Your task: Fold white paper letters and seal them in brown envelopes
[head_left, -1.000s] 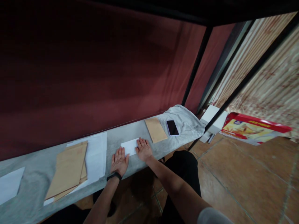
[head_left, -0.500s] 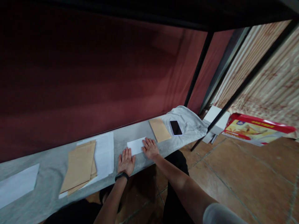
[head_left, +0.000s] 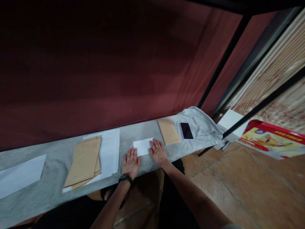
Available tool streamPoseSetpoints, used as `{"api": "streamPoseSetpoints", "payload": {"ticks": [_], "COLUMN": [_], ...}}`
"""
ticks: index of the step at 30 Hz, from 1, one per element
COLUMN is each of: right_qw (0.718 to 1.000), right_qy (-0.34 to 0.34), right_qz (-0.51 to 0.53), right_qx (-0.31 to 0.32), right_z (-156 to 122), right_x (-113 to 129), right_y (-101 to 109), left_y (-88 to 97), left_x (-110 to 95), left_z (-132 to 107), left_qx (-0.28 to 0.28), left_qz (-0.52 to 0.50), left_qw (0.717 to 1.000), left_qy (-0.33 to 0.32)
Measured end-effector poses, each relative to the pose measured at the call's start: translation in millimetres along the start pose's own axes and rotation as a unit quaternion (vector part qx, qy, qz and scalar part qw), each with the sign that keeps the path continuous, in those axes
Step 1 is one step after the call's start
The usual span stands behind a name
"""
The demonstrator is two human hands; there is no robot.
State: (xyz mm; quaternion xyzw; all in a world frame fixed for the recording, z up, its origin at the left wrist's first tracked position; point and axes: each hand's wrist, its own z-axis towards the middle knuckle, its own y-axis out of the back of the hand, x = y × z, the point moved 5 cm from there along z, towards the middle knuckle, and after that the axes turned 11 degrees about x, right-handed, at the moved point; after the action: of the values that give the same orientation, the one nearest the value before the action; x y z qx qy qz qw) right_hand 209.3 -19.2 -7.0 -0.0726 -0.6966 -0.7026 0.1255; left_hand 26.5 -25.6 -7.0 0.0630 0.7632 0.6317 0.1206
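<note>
A small white sheet of paper [head_left: 143,146], perhaps folded, lies flat on the grey cloth-covered bench [head_left: 149,163]. My left hand [head_left: 131,163] rests palm down at its left end, fingers stretched out, a dark band on the wrist. At the right end, my right hand [head_left: 158,152] lies flat with its fingertips on the paper's edge. Just beyond that hand is a single brown envelope [head_left: 169,131]. To the left of my left hand, several brown envelopes [head_left: 85,159] are stacked over larger white sheets [head_left: 111,154].
A phone [head_left: 186,131] lies near the right end of the bench, beside bunched cloth. More white paper [head_left: 22,175] is at the far left. Dark metal posts [head_left: 224,62] rise at the right. A red and yellow box [head_left: 274,140] and a white box [head_left: 231,122] stand on the tiled floor.
The view has shifted, so the bench and its contents appear somewhat displaced. Both hands stay flat at the small paper's ends, with the right hand slightly farther off its surface.
</note>
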Motion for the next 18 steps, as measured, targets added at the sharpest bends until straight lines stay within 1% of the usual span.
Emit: {"api": "streamPoseSetpoints", "payload": {"ticks": [3,5,8,10,12,14,16,18], "right_qw": [1.000,1.000,1.000,0.999,0.999,0.998,0.996,0.996], "right_qy": [0.000,0.004,0.007,-0.003,-0.007,0.011,0.032,0.039], "right_qz": [-0.001,0.001,0.012,0.027,0.045,0.064,0.074,0.068], "right_qx": [-0.001,0.000,0.012,0.018,0.019,0.021,0.028,0.034], "right_z": [-1.4,-2.9,-3.2,0.5,8.4,18.5,27.3,31.8], "right_x": [0.5,0.2,-1.0,-1.4,1.6,9.5,19.1,26.0], "right_y": [1.2,2.0,3.4,5.2,6.9,7.1,4.8,1.1], "left_y": [-0.5,0.4,7.9,15.0,19.7,20.8,18.7,14.3], "left_x": [0.6,-0.8,-10.6,-24.9,-38.7,-46.4,-45.7,-38.8], "left_z": [-0.4,1.5,12.0,25.9,43.3,59.9,71.5,75.8], "left_qx": [0.010,0.015,-0.003,-0.014,-0.002,0.018,0.029,0.025], "left_qz": [-0.026,-0.046,-0.071,-0.083,-0.095,-0.102,-0.104,-0.096], "left_qw": [1.000,0.999,0.997,0.996,0.994,0.992,0.991,0.992], "left_qy": [-0.001,0.011,0.029,-0.005,-0.047,-0.075,-0.083,-0.078]}}
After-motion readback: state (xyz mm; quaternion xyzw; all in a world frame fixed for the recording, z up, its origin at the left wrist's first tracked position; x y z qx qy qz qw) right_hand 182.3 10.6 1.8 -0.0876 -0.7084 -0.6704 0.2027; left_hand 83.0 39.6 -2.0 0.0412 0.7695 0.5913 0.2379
